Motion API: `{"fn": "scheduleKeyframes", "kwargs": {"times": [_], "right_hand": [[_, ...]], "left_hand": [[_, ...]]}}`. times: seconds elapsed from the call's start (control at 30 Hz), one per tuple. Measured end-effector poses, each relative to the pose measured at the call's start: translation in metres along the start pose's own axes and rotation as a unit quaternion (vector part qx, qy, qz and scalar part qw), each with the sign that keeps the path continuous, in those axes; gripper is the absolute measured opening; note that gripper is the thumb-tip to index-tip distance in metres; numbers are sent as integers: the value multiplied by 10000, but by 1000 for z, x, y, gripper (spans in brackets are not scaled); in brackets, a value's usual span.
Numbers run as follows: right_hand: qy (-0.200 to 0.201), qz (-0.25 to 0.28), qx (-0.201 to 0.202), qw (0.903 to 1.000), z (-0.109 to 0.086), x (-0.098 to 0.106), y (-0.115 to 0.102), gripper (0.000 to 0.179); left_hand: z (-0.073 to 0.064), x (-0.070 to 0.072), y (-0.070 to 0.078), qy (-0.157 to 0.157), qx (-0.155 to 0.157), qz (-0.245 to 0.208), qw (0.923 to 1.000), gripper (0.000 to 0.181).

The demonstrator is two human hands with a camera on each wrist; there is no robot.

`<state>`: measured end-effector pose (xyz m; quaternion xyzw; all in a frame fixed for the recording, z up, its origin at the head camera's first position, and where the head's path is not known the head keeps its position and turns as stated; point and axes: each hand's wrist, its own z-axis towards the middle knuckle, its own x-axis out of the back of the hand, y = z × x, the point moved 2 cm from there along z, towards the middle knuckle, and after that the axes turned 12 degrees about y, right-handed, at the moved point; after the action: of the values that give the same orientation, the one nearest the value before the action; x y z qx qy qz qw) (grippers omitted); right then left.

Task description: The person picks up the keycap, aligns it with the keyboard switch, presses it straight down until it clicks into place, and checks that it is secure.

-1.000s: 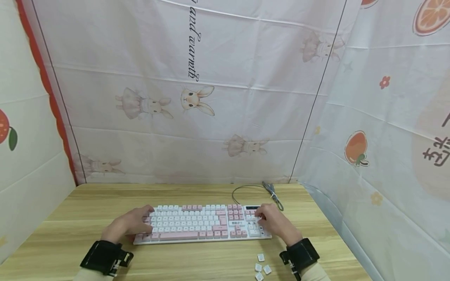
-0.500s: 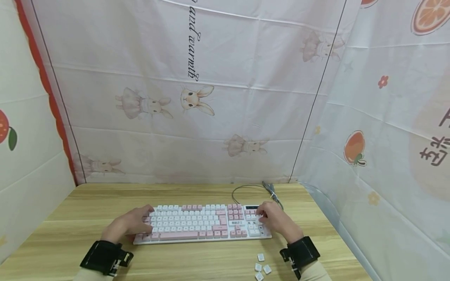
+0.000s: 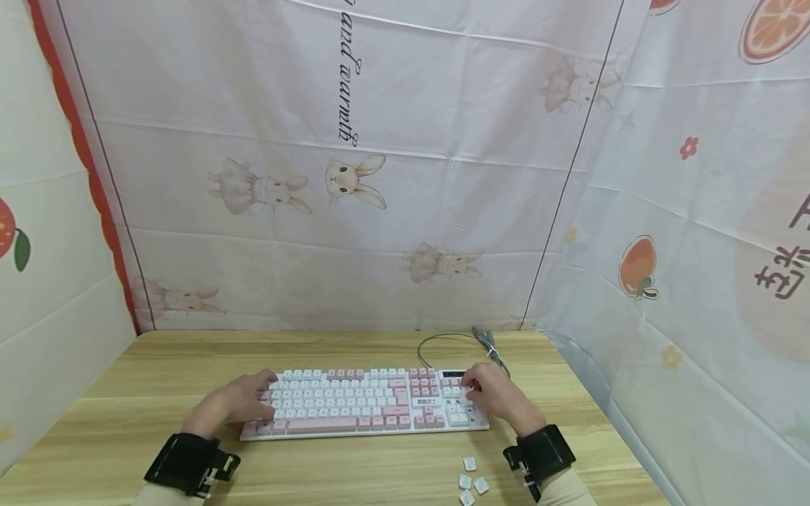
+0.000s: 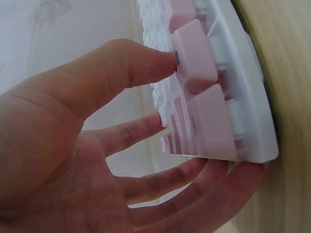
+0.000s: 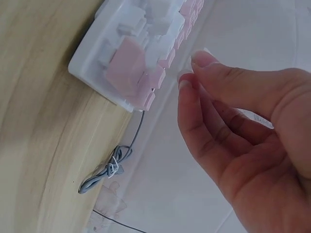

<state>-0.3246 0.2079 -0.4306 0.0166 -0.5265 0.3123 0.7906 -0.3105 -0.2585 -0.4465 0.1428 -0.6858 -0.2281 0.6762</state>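
A white and pink keyboard (image 3: 335,403) lies on the wooden table. My left hand (image 3: 240,400) holds its left end: in the left wrist view the thumb (image 4: 163,63) touches a pink keycap (image 4: 194,56), and several fingers rest against the side edge. Over the number pad is my right hand (image 3: 493,393). Its thumb and index fingertips pinch a small white keycap (image 5: 185,68), mostly hidden by the fingers and apart from the keys in the right wrist view. Bare key posts (image 5: 132,22) show near that end of the keyboard.
Several loose white keycaps (image 3: 465,481) lie on the table in front of the keyboard's right end. A tied grey cable (image 3: 487,344) runs behind the keyboard. Printed fabric (image 3: 405,211) surrounds the table (image 3: 354,471) at the back and sides.
My right hand has shifted slightly to the right and away over the number pad, then stays almost still. The left hand and the keyboard have not moved.
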Motion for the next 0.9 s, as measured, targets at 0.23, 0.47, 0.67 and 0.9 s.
{"fn": "scheduleKeyframes", "kwargs": {"times": [0.23,0.47,0.67,0.9], "right_hand": [[2,3,3,10000,2,-3,-1,17],[-7,-150,-20,9999,5,-11,-2,16],[-127,-82,-49,9999,7,-16,-3,16],[-228,21,-24,9997,9,-18,-2,17]], "left_hand": [[1,0,-1,-3,53,-36,10000,68],[1,-1,-2,-16,50,-61,10000,67],[1,-1,-2,-27,82,-115,9999,67],[2,-1,-1,-46,114,-94,9999,67]]}}
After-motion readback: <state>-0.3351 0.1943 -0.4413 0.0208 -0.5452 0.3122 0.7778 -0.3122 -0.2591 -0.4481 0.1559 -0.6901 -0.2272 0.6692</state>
